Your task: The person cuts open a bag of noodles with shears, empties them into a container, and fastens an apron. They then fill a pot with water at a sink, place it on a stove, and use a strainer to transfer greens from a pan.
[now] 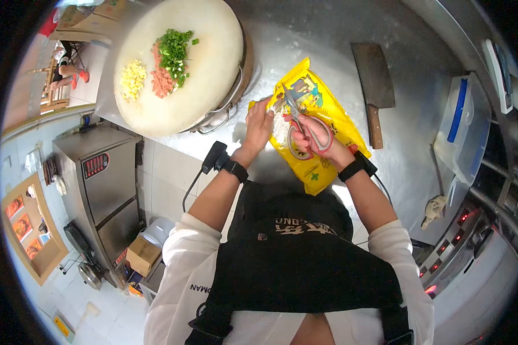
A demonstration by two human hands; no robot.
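Note:
A yellow plastic food bag with printed pictures lies on the steel counter in front of me. My right hand grips a pair of scissors by its red and grey handles. The blades point away from me, over the left part of the bag. My left hand is closed on the bag's left edge, close to the blades; part of that edge is hidden under the fingers.
A round white chopping board at upper left carries chopped scallion, diced pink meat and yellow bits. Right of the bag lies a cleaver on the steel counter. A clear plastic box stands further right.

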